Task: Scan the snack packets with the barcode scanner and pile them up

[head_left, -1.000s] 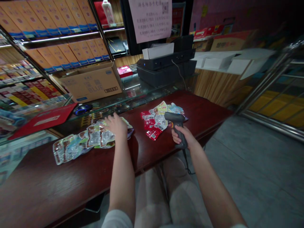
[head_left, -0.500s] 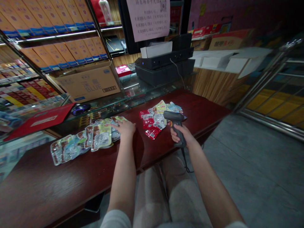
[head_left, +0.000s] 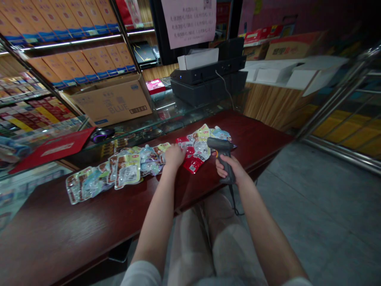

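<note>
My left hand [head_left: 175,156] rests over the table between two groups of shiny packets. Its knuckles face me and most of its fingers are hidden, so I cannot tell whether it grips anything. A cream-and-brown packet [head_left: 160,149] sticks out to its left, touching or just under it. Beyond the fingertips lie red packets [head_left: 194,163] and a pale yellow packet [head_left: 203,132]. Further left is a row of overlapping clear and yellowish packets [head_left: 127,171]. My right hand [head_left: 230,169] is closed round the handle of a dark barcode scanner [head_left: 220,145], its head pointing left over the packets.
The dark red table [head_left: 77,230] spans the front. Behind it are a glass counter, a computer mouse [head_left: 102,135], a red folder [head_left: 56,149], a cardboard box [head_left: 113,103] and a black cash drawer [head_left: 202,89]. The scanner cable [head_left: 233,200] hangs off the table's edge. Metal railing stands at right.
My left hand has moved right, from spread fingers on the packet row to beside the red packets. The cream-and-brown packet now lies further right. My right hand holds the scanner much as before.
</note>
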The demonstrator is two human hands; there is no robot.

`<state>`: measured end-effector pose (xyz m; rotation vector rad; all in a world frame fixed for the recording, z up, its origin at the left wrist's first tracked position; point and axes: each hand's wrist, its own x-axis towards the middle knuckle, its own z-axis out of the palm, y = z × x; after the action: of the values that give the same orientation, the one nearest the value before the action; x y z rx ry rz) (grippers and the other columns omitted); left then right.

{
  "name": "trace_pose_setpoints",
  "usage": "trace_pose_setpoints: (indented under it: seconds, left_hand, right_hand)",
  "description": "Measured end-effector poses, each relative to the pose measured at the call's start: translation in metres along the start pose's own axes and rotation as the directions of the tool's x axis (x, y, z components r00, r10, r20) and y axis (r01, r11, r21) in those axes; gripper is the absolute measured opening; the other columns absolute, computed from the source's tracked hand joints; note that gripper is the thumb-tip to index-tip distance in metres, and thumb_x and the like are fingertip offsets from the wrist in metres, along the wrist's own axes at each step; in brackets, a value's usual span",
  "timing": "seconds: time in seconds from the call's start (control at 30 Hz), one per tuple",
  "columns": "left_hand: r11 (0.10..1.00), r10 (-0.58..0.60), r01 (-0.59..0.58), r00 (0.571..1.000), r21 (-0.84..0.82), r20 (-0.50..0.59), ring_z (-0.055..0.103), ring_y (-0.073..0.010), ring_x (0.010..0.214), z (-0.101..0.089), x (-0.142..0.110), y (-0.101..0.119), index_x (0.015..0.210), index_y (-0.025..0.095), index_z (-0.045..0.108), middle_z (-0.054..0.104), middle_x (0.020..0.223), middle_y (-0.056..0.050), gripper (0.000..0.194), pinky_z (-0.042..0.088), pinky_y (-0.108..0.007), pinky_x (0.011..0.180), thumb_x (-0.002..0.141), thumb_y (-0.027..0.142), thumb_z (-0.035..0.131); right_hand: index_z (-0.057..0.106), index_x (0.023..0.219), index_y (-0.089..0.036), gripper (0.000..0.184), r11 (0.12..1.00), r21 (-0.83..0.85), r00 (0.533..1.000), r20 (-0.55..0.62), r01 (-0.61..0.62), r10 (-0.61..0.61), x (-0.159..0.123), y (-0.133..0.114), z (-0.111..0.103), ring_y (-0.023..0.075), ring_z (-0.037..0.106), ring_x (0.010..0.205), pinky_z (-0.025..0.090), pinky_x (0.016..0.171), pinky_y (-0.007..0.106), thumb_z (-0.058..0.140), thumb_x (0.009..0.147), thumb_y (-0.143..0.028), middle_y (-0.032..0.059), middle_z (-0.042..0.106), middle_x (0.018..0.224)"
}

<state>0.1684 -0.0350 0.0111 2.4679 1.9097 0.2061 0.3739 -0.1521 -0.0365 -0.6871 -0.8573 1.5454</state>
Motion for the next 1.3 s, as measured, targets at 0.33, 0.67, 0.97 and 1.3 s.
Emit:
trace_pose_setpoints:
  seconds: [0.33,0.67,0.97,1.3]
  left_hand:
    - [0.960,-0.052,0.071,0.996,-0.272,0.077,0.057,-0.0411,0.124,0.025,0.016,-0.007,0.117,0.014,0.058,0.064,0.123,-0.024,0.046,0.041,-0.053,0.101,0.080,0.038,0.070]
    - [0.366,-0.366,0.086,0.929,-0.926,-0.058,0.068,-0.0206,0.095,0.020,0.036,-0.031,0.090,0.020,0.050,0.069,0.092,-0.005,0.010,0.052,-0.038,0.091,0.080,0.017,0.053]
    - [-0.332,-0.130,0.028,0.989,-0.943,0.075,0.070,-0.0241,0.107,0.006,0.024,-0.014,0.108,0.018,0.059,0.073,0.108,-0.011,0.032,0.054,-0.042,0.098,0.091,0.045,0.060]
    - [-0.332,-0.073,-0.008,0.997,-0.943,0.018,0.070,-0.0282,0.108,0.005,0.021,-0.009,0.110,0.018,0.060,0.074,0.110,-0.014,0.040,0.053,-0.047,0.099,0.094,0.054,0.054]
  right_hand:
    - [0.054,0.110,-0.019,0.039,1.000,0.001,1.000,-0.005,-0.002,0.002,0.000,-0.001,0.001,0.0064,0.038,0.036,0.030,0.038,0.022,0.071,0.084,-0.042,-0.0093,0.051,0.057]
    - [0.054,0.110,-0.019,0.042,1.000,0.001,1.000,-0.015,0.016,-0.016,0.003,0.004,-0.004,0.0061,0.036,0.035,0.028,0.037,0.022,0.072,0.082,-0.044,-0.0097,0.050,0.056]
    - [0.054,0.108,-0.020,0.041,0.999,-0.018,0.999,-0.018,0.026,-0.026,0.005,0.005,-0.003,0.0057,0.034,0.033,0.027,0.035,0.021,0.071,0.081,-0.046,-0.0102,0.048,0.054]
    - [0.055,0.106,-0.018,0.038,0.997,-0.045,0.997,0.037,-0.061,0.063,0.001,-0.002,-0.001,0.0061,0.035,0.034,0.028,0.036,0.021,0.068,0.084,-0.046,-0.0095,0.049,0.055]
